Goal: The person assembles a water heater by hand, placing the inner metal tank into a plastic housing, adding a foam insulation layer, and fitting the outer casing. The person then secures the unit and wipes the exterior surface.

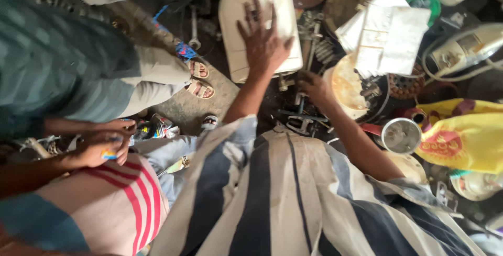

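Cluttered workshop ground fills the view, strewn with dark metal parts and tools. Nearest the camera is the person's own blue-and-cream striped shirt [293, 198], with both bare forearms reaching forward from it.

To the left, another person's hands [102, 143] rest on a pink cloth with red stripes [120, 203], and a small sandalled foot [198, 80] stands on the grey floor patch beyond.

The right hand [314, 86] is down among small grey metal parts [301, 117], fingers curled; what it grips, if anything, cannot be told. Just beside it sits a round cream-coloured metal disc [346, 86], and further right a shiny round metal cap [401, 135] lies next to a yellow plastic bag with a red print [466, 135].

The left hand [264, 39] lies flat and spread, palm down, on the rounded cream-white plastic housing [238, 20], pressing on it without closing around it. That housing stands at the top middle of the view, well ahead of the person.

Farther right, folded white papers [390, 33] are stacked over the parts.
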{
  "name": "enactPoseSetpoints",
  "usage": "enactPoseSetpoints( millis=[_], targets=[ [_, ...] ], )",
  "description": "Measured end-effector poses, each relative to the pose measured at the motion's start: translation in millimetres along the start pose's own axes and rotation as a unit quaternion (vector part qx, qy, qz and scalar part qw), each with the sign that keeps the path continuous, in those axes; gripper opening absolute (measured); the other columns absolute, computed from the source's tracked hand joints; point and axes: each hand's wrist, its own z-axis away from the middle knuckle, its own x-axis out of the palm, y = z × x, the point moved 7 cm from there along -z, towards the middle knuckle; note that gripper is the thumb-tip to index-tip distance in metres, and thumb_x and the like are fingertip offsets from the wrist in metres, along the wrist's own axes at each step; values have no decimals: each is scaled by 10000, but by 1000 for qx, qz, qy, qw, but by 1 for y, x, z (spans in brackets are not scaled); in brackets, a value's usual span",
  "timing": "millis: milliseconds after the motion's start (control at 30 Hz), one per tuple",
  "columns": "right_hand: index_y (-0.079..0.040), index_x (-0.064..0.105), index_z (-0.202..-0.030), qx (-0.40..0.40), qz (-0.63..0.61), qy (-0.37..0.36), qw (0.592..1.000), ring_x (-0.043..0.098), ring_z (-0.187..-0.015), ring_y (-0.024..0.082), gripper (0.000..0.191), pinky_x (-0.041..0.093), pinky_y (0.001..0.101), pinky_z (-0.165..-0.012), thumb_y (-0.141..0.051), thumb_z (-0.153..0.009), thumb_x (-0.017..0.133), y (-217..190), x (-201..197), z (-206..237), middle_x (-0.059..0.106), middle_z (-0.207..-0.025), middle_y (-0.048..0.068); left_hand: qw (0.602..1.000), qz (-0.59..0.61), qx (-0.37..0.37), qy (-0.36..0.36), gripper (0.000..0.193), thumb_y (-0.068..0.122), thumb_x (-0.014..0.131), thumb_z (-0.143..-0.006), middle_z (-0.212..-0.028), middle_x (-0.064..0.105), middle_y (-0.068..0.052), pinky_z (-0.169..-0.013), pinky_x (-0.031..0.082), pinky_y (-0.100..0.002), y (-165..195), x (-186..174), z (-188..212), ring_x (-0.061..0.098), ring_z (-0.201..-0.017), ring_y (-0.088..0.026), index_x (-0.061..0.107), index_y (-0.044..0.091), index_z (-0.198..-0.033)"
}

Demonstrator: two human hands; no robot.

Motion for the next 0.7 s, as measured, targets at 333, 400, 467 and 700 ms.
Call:
enactPoseSetpoints(
  millis=[333,400,467,700],
  targets=[
    [-109,-118,-1626,43,-74,-55,995,718,-1016,256,1163,613,358,-846,-185,-880,771,-30,2,-7,700,-1227,243,997,-63,33,3,1155,720,743,-811,-1650,-5,-264,-1144,230,-774,26,19,-24,85,-1511,-530,175,136,-1631],
    [-120,-122,-1621,52,-104,-53,992,734,-992,255,1177,628,354,-852,-167,-854,769,-33,-3,-10,704,-1201,262,996,-77,33,-11,1147,706,744,-828,-1660,8,-266,-1146,245,-766,33,19,-28,97,-1517,-531,179,128,-1642],
    [-124,-109,-1624,47,-119,-47,991,742,-994,253,1170,637,357,-858,-146,-850,769,-34,-9,-12,692,-1222,261,995,-91,34,-22,1144,684,749,-848,-1678,22,-266,-1154,264,-753,41,17,-31,107,-1530,-531,181,112,-1659],
    [-202,-81,-1647,66,-275,-37,958,707,-1010,268,1159,630,379,-860,-47,-849,744,-25,-15,-23,646,-1223,274,993,-99,39,-46,1097,638,747,-876,-1689,77,-284,-1160,298,-713,66,8,-43,149,-1538,-535,234,75,-1666]
  ],
)
